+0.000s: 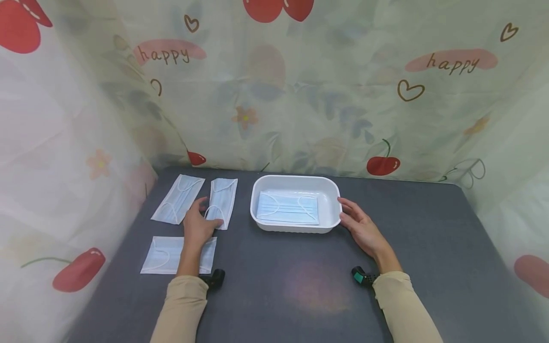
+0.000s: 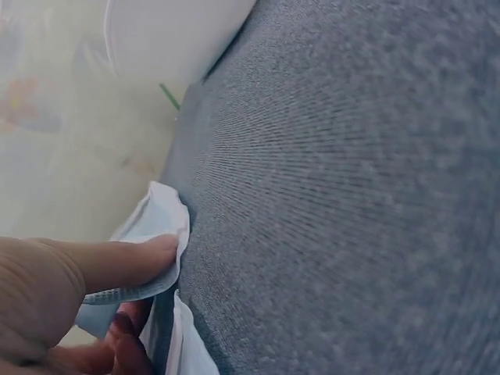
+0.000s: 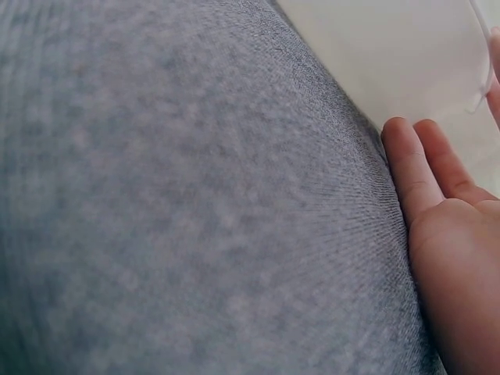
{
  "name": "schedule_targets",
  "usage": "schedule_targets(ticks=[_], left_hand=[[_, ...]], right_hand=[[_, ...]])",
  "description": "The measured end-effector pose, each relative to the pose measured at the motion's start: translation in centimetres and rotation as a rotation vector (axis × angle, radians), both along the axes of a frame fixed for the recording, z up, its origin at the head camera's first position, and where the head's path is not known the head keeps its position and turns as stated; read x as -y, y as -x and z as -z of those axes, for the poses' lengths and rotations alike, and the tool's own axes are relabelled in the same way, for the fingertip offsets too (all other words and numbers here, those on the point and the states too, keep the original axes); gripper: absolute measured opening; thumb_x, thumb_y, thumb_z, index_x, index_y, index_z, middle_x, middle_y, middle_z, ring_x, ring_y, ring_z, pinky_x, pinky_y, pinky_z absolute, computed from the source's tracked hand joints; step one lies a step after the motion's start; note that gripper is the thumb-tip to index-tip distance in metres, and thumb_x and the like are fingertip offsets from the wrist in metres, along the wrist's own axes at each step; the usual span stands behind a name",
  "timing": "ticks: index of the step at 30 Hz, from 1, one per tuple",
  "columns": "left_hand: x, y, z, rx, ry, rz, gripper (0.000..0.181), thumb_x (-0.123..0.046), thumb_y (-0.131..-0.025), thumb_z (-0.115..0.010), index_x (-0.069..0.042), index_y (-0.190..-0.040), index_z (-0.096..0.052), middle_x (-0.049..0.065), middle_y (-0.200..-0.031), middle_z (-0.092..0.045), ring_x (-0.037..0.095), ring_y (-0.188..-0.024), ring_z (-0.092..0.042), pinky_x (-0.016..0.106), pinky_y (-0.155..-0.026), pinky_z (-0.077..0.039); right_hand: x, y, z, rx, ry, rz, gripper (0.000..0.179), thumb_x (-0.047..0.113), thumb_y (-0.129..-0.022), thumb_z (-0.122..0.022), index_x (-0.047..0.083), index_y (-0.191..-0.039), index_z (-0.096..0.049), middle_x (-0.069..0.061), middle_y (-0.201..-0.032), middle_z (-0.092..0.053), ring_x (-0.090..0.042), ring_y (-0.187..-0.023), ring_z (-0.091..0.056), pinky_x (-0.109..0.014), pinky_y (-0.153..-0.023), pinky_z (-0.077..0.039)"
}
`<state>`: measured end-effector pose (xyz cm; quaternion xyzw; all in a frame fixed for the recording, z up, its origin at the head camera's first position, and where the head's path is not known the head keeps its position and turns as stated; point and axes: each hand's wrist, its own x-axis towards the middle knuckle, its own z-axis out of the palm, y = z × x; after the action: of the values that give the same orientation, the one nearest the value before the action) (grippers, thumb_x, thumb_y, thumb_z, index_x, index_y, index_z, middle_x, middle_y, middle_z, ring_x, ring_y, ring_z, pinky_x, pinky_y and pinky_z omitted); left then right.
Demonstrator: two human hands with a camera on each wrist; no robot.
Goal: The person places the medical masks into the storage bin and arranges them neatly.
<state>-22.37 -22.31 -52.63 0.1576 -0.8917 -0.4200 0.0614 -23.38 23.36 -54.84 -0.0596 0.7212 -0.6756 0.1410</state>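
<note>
My left hand (image 1: pixel 199 227) pinches the near end of a light blue face mask (image 1: pixel 224 194) with white ear loops. In the left wrist view, the thumb lies over that mask (image 2: pixel 162 209) and the other fingers are partly hidden below it. Another mask (image 1: pixel 180 195) lies tilted just left of the hand, and one more (image 1: pixel 162 257) lies partly under the forearm. My right hand (image 1: pixel 362 231) touches the right end of a white plastic tray (image 1: pixel 296 228), its fingers fairly straight against the wall and rim. Inside the tray a blue mask (image 1: pixel 287 208) lies flat.
Everything rests on a dark grey cloth-covered table (image 1: pixel 300 281). A printed curtain (image 1: pixel 291 95) closes off the back and both sides. Each wrist wears a black strap device, such as the right one (image 1: pixel 363 277).
</note>
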Motion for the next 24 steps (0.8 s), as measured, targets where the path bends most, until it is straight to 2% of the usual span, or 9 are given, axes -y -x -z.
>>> schedule_targets(ticks=[5,9,13,14,16,19,21,24], left_hand=[[-0.2,0.1,-0.3,0.054,-0.004,0.001,0.088,-0.013,-0.08,-0.082,-0.006,-0.155,-0.036,0.026,-0.154,-0.047,0.044,-0.144,-0.042,0.055,-0.119,-0.036],[-0.3,0.1,-0.4,0.054,-0.064,-0.044,0.094,-0.015,-0.082,-0.08,-0.006,-0.159,-0.028,0.03,-0.153,-0.044,0.046,-0.143,-0.042,0.056,-0.118,-0.037],[-0.6,0.2,-0.6,-0.029,-0.163,-0.126,0.094,-0.016,-0.083,-0.079,-0.006,-0.159,-0.025,0.03,-0.154,-0.041,0.046,-0.142,-0.043,0.056,-0.117,-0.037],[-0.7,0.3,-0.6,-0.059,-0.175,-0.145,0.091,-0.016,-0.084,-0.079,-0.005,-0.159,-0.027,0.029,-0.155,-0.041,0.045,-0.143,-0.042,0.055,-0.118,-0.036],[-0.8,0.3,-0.7,-0.119,-0.21,-0.181,0.082,-0.015,-0.085,-0.078,-0.003,-0.154,-0.037,0.03,-0.148,-0.048,0.044,-0.135,-0.048,0.053,-0.114,-0.04],[-0.8,0.3,-1.0,-0.178,-0.228,-0.201,0.059,-0.013,-0.087,-0.074,0.002,-0.14,-0.054,0.03,-0.13,-0.061,0.04,-0.119,-0.059,0.049,-0.103,-0.046],[-0.8,0.2,-1.2,-0.203,-0.243,-0.204,0.047,-0.01,-0.089,-0.071,0.004,-0.132,-0.06,0.03,-0.121,-0.066,0.039,-0.111,-0.062,0.049,-0.098,-0.048],[-0.7,0.2,-1.4,-0.214,-0.292,-0.191,0.042,-0.005,-0.091,-0.066,0.005,-0.131,-0.06,0.029,-0.129,-0.065,0.037,-0.12,-0.063,0.048,-0.105,-0.049]], right_hand=[[-0.1,0.0,0.0,-0.008,0.002,-0.001,0.062,0.031,-0.105,-0.058,0.02,-0.159,-0.031,-0.015,-0.165,-0.028,-0.005,-0.133,-0.045,-0.008,-0.1,-0.044],[-0.1,0.0,0.0,-0.007,0.003,-0.001,0.062,0.03,-0.105,-0.058,0.02,-0.159,-0.032,-0.014,-0.165,-0.029,-0.004,-0.132,-0.046,-0.008,-0.1,-0.044],[-0.1,0.1,0.0,-0.005,0.008,-0.003,0.062,0.03,-0.105,-0.058,0.02,-0.16,-0.031,-0.014,-0.165,-0.029,-0.005,-0.133,-0.046,-0.008,-0.1,-0.044],[-0.1,0.1,0.0,-0.004,0.009,-0.002,0.062,0.03,-0.105,-0.058,0.02,-0.159,-0.032,-0.014,-0.165,-0.029,-0.005,-0.133,-0.046,-0.008,-0.1,-0.044],[0.0,0.1,0.0,-0.002,0.009,-0.003,0.062,0.031,-0.104,-0.058,0.02,-0.159,-0.032,-0.014,-0.165,-0.03,-0.006,-0.133,-0.046,-0.008,-0.1,-0.044],[0.0,0.1,-0.1,-0.001,0.004,-0.002,0.062,0.031,-0.104,-0.059,0.02,-0.159,-0.032,-0.013,-0.164,-0.03,-0.006,-0.133,-0.046,-0.008,-0.1,-0.045],[-0.1,0.1,-0.1,0.001,0.002,-0.004,0.062,0.031,-0.104,-0.059,0.02,-0.159,-0.032,-0.013,-0.165,-0.03,-0.007,-0.134,-0.045,-0.008,-0.1,-0.045],[-0.2,0.1,0.0,0.0,0.005,-0.004,0.062,0.031,-0.104,-0.059,0.02,-0.159,-0.032,-0.013,-0.165,-0.03,-0.008,-0.134,-0.046,-0.008,-0.1,-0.045]])
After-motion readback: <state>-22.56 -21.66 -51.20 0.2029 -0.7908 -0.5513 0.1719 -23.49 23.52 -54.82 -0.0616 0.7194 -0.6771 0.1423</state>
